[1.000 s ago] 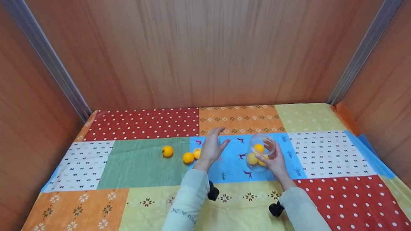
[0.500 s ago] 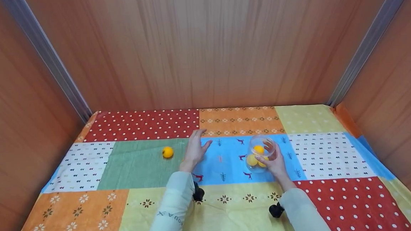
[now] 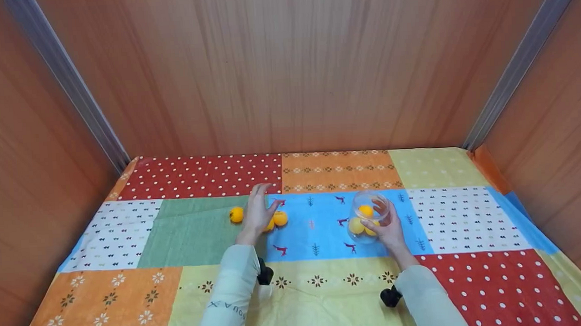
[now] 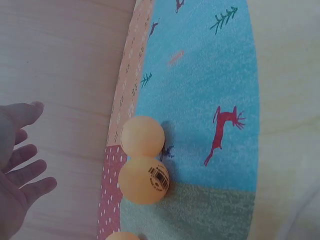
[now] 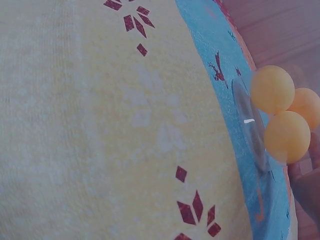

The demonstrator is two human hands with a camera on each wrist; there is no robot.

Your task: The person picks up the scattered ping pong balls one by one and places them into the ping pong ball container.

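My right hand [image 3: 389, 227] grips a clear jar [image 3: 361, 237], thumb on its near side. Three orange table tennis balls lie inside, one ball [image 3: 365, 211] showing above the others. In the right wrist view the jar's round base [image 5: 249, 125] appears beside the blue cloth. My left hand [image 3: 257, 214] is over the cloth with its fingers spread and nothing held. Just right of it lie two table tennis balls, the nearer one [image 4: 144, 181] printed with a dark mark and the other [image 4: 143, 136] close against it. A third ball [image 3: 236, 215] lies left of the hand.
A patchwork tablecloth [image 3: 199, 239] covers the table. Wood-grain panels [image 3: 295, 72] stand at the back and both sides, with grey metal strips [image 3: 69, 91] at the corners. Black wrist cameras [image 3: 390, 296] hang by both sleeves.
My left hand has moved left, passing over the two balls, which were left of it, then hidden, and now show on its right. The right hand and jar have stayed in place.
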